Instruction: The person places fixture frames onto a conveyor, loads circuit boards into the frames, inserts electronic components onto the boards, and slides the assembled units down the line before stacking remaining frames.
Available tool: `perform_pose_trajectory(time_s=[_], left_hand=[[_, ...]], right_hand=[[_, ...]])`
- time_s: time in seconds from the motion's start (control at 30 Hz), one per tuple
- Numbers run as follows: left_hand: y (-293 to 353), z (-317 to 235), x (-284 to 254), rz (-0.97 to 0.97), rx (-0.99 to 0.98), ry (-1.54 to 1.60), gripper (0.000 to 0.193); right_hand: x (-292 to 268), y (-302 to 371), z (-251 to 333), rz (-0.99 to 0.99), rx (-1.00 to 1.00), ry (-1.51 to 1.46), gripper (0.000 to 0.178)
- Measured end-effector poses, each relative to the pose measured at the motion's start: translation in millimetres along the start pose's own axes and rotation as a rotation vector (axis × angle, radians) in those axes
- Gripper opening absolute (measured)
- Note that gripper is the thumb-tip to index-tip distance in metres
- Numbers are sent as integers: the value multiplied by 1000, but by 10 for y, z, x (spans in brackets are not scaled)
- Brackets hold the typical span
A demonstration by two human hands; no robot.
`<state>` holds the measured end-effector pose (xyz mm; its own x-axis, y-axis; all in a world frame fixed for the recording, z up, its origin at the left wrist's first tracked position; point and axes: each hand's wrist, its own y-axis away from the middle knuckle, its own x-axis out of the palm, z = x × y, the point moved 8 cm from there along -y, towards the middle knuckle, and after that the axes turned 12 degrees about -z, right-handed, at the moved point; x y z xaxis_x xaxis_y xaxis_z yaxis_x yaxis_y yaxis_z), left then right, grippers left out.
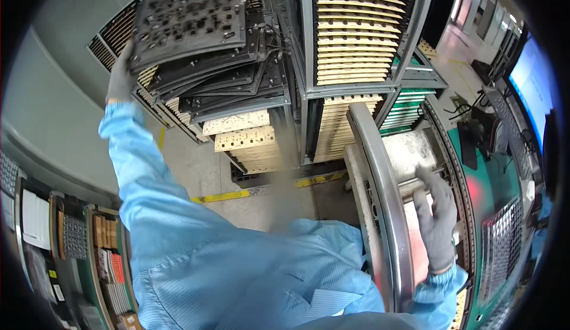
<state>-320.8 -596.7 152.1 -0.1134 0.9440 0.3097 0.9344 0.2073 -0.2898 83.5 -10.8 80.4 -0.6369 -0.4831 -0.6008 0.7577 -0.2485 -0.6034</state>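
My left hand [121,76], in a grey glove, grips the left edge of a dark carrier tray [187,18]. Dense small fittings and cutouts cover the tray's face. Its fingertips are hidden behind that edge. Beneath lies an untidy stack of similar black trays [219,83], some of them tilted. On the right, my gloved right hand [437,218] hovers over a conveyor [386,193], fingers apart and slightly bent, with nothing seen in it. A thin metal rod [409,181] runs close to its fingertips; whether they touch it I cannot tell.
Slotted magazine racks [361,39] full of pale boards stand ahead. Green boards [409,107] fill another rack behind the conveyor. A monitor [531,86] and green-topped bench [469,181] are at right. Shelves with boxes [107,235] stand lower left. Yellow tape [222,196] marks the floor.
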Motion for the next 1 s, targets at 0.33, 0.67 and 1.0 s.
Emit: perform_pose_trajectory(time_s=[0.33,0.67,1.0], left_hand=[[2310,74,1404,430,391,-363,64],[3725,1233,3816,1164,124,-441,48],[5151,1924,5119,1492,-95,-598,51]], right_hand=[[844,-80,470,-111,116,-839,51],[-849,1236,-1062,-711,500,-233,42],[-1459,2506,-1301,-1040,1037,-759,49]])
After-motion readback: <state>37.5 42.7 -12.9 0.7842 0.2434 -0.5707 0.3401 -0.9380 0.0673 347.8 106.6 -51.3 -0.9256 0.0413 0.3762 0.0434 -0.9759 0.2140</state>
